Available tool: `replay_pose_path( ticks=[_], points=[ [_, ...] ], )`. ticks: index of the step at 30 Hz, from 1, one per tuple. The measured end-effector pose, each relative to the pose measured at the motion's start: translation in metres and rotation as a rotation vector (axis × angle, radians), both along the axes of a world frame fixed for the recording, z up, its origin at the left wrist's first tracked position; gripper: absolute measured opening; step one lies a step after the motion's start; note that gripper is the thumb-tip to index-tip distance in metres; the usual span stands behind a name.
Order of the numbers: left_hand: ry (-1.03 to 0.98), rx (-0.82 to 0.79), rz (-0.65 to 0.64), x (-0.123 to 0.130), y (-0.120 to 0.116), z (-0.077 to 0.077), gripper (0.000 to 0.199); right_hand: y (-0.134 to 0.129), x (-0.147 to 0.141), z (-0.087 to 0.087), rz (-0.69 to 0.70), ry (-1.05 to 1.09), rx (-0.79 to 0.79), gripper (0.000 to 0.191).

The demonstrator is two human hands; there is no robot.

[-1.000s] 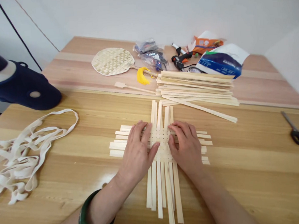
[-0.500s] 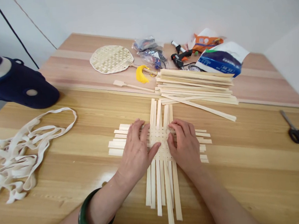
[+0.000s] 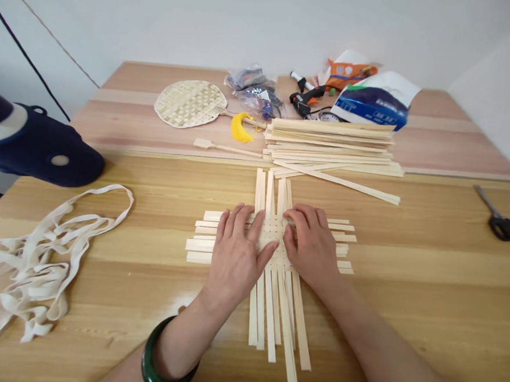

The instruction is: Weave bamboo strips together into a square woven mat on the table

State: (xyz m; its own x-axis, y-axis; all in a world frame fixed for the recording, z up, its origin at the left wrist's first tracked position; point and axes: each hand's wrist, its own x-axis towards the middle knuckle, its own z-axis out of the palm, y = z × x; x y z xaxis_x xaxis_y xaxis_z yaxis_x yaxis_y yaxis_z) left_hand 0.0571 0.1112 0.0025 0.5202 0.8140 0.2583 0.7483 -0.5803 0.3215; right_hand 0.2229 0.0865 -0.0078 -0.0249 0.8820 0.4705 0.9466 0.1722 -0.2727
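Note:
Pale flat strips cross each other in a woven piece (image 3: 273,227) lying on the wooden table, their loose ends reaching out on four sides. My left hand (image 3: 238,256) rests over the left part of the weave, fingers apart and thumb out over its middle. On the right part lies my right hand (image 3: 311,245), its fingers bent and its index finger and thumb at the weave's edge, with a gap between them. Both hands hide part of the crossing strips. A green bangle (image 3: 155,361) is round the left wrist.
Behind the weave lies a strip pile (image 3: 330,145). Further back are a round woven fan (image 3: 191,104), yellow tassel (image 3: 241,128), glue gun (image 3: 306,101) and blue packet (image 3: 369,106). White ribbon (image 3: 62,245) and a dark blue object (image 3: 46,147) are left, scissors (image 3: 504,223) right.
My left hand has shifted slightly right over the weave, its index finger nearer the middle strips. My right hand stays at the right part. The whole view has moved a little.

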Motion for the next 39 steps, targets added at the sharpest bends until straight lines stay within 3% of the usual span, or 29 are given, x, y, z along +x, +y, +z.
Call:
replay_pose_path(
  ticks=[9, 21, 28, 32, 35, 39],
  points=[
    [-0.042, 0.031, 0.04, 0.008, 0.001, -0.005, 0.059, 0.0, -0.001, 0.0, -0.005, -0.041, -0.022, 0.023],
    [-0.025, -0.008, 0.016, 0.009, 0.0, -0.001, 0.057, 0.001, -0.002, 0.001, 0.025, -0.036, -0.039, 0.024],
    [-0.018, 0.03, 0.023, 0.008, -0.002, -0.009, 0.059, 0.0, -0.003, -0.002, 0.017, -0.041, -0.022, 0.024],
    [0.003, 0.07, 0.041, 0.009, -0.003, -0.012, 0.068, 0.0, -0.004, -0.002, -0.009, 0.01, -0.006, 0.024],
    [0.032, 0.084, 0.042, 0.009, -0.003, -0.012, 0.063, -0.002, -0.002, -0.003, -0.024, 0.131, 0.05, 0.025],
    [0.051, 0.082, 0.039, 0.009, -0.003, -0.01, 0.062, -0.003, 0.002, -0.006, -0.142, 0.205, 0.131, 0.027]
  ],
)
